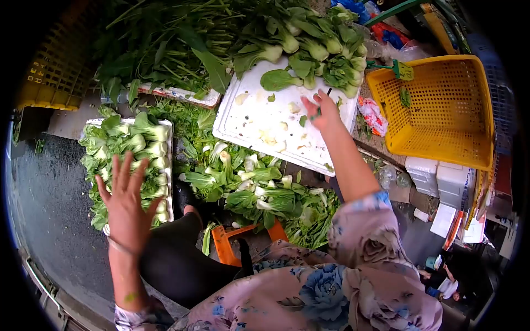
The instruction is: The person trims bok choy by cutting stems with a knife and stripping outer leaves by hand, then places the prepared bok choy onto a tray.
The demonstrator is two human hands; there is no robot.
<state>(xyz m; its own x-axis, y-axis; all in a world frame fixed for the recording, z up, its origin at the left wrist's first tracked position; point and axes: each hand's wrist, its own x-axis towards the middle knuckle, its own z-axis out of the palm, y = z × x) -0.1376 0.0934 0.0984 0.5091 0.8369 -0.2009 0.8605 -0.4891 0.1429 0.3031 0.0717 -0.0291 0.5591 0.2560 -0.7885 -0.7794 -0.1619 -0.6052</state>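
Note:
My left hand is open, its fingers spread above the near side of a white foam tray packed with rows of bok choy. My right hand is over a white foam board, its fingers partly curled. A thin dark tip sticks out past those fingers and a bit of green shows between them; what they hold is too small to name. Leaf scraps and trimmed bits dot the board. More bok choy heads are heaped along its far edge, with one lying apart on the board.
Loose bok choy and cut leaves cover the ground between tray and board. An orange stool stands by my legs. At right is a yellow plastic basket near white boxes. Long-stemmed greens are piled at the back left.

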